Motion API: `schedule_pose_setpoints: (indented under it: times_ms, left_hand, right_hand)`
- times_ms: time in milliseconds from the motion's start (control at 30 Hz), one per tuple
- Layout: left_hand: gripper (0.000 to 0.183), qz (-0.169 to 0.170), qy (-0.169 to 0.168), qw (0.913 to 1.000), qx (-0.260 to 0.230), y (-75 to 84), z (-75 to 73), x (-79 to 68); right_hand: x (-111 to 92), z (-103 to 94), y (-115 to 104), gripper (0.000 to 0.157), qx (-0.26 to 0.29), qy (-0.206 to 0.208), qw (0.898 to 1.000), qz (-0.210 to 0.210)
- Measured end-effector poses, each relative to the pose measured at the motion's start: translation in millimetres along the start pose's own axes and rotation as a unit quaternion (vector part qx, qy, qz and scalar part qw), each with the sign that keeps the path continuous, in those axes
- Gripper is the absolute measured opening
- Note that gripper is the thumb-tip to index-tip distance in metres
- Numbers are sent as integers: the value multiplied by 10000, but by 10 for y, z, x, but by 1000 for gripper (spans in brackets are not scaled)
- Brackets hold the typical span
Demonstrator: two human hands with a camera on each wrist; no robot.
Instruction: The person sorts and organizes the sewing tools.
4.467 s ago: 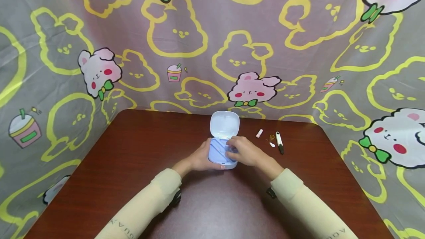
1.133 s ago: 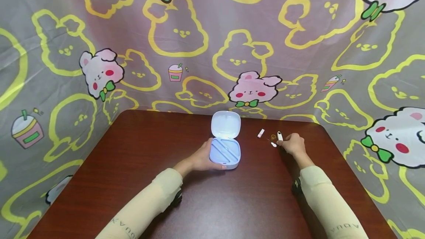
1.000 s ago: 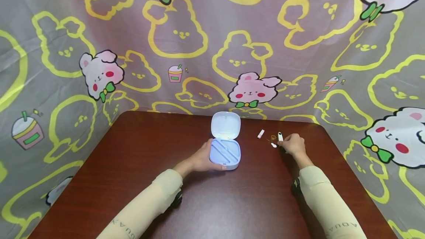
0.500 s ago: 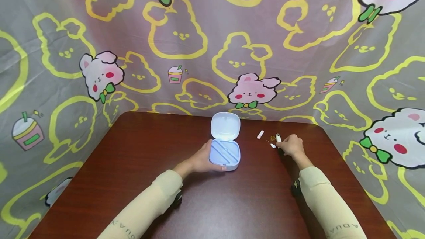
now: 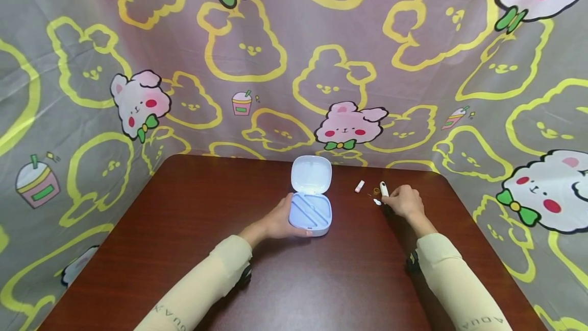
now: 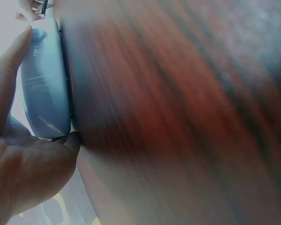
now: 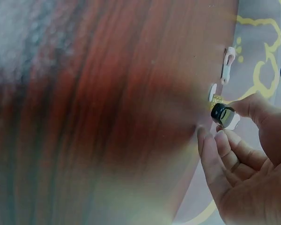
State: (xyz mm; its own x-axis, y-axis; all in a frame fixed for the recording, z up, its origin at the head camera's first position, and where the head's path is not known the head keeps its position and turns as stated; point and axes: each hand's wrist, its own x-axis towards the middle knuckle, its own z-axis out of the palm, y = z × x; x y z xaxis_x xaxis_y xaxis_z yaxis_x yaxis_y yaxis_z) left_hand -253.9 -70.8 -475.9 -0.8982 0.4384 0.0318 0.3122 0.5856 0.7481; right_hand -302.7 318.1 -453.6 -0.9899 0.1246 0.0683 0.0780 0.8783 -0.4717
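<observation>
My left hand (image 5: 277, 220) grips the left side of a pale blue hinged case (image 5: 317, 231), thumb along its front. The lid (image 5: 311, 173) stands up at the back, and diagonal dividers cross the blue tray (image 5: 305, 211) inside. In the left wrist view the thumb presses the case's front wall (image 6: 46, 84). Over at the right, my right hand (image 5: 405, 202) pinches a slim white tool (image 5: 384, 188) with a black end (image 7: 221, 115); the fingers partly hide it. Just left of those fingertips lies a small white piece (image 5: 377, 202).
Near the right hand, a gold ring-shaped item (image 5: 376, 191) and a small pink-and-white clip-like item (image 5: 360, 186) lie on the dark wooden table (image 5: 206, 203). A patterned cloth (image 5: 257, 40) hangs behind the table and at both sides.
My right hand has left the case's tray and gone right to the slim white tool, which it now pinches. The tool has shifted slightly left. My left hand stays on the case.
</observation>
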Motion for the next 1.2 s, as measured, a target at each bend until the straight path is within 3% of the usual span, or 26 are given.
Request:
schedule_pose_setpoints:
  times_ms: [567,1200]
  left_hand:
    - [116,-79,-72,9999,83,30,-19,-6]
    - [115,-119,-85,9999,49,13,-9,9]
  right_hand:
    - [-83,-47,-60,20,31,269,9964,-800]
    - [-244,-21,-403,13,78,388,9887,-1443]
